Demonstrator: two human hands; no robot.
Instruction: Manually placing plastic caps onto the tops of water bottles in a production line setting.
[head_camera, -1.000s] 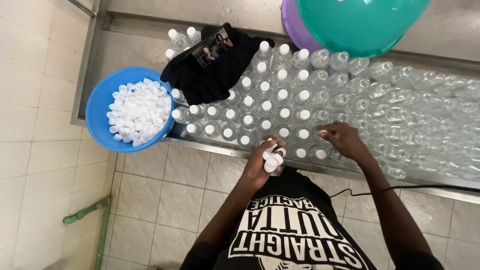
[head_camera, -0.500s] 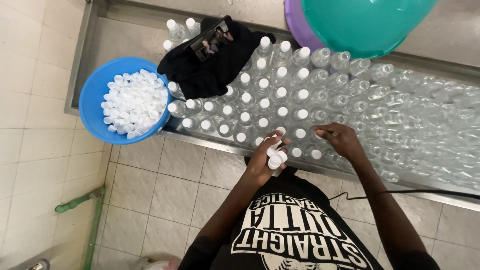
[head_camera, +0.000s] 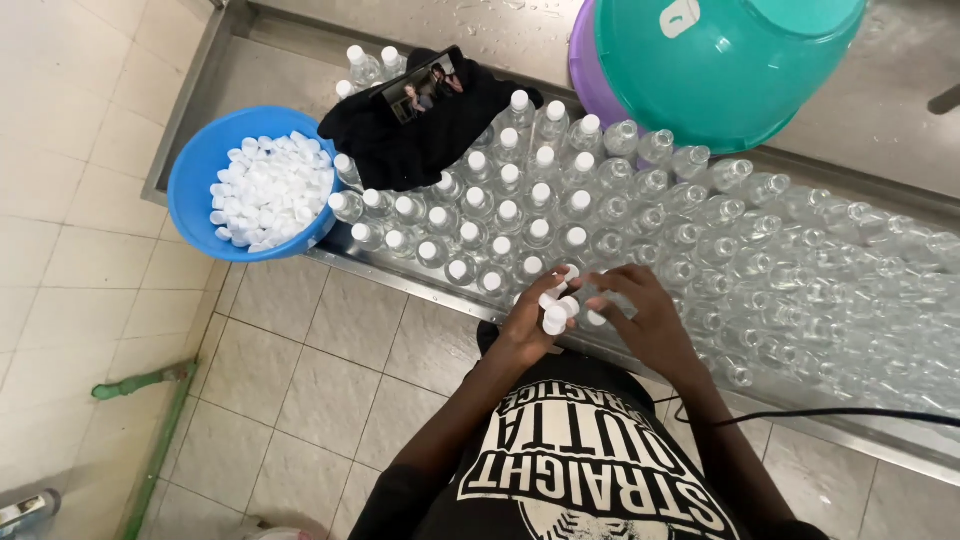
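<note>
Pale floor tiles (head_camera: 300, 370) run along the near side of a long stainless steel trough (head_camera: 900, 445), with a green pipe (head_camera: 135, 382) lying on the floor at the far left. At the trough's left end sits a blue bowl (head_camera: 195, 165) heaped with white bottle caps (head_camera: 265, 190). Just to its right a black cloth (head_camera: 420, 135) lies over some of the bottles, and a phone (head_camera: 420, 85) with a lit screen rests on top of it. Rows of clear plastic bottles (head_camera: 500, 215) stand packed upright in the trough; those toward the left already wear white caps, while the uncapped bottles (head_camera: 800, 260) fill the stretch to the right. At the near edge, the person's left hand (head_camera: 525, 325) is cupped and closed around a small cluster of loose caps (head_camera: 555, 310), held just over the front row. The right hand (head_camera: 635, 315) is right beside it, fingers curled down on a cap at the top of a front-row bottle. Behind, an upturned teal basin (head_camera: 720, 60) leans over a purple basin (head_camera: 585, 60). A black cable (head_camera: 830, 413) crosses the trough's near rim at the right.
</note>
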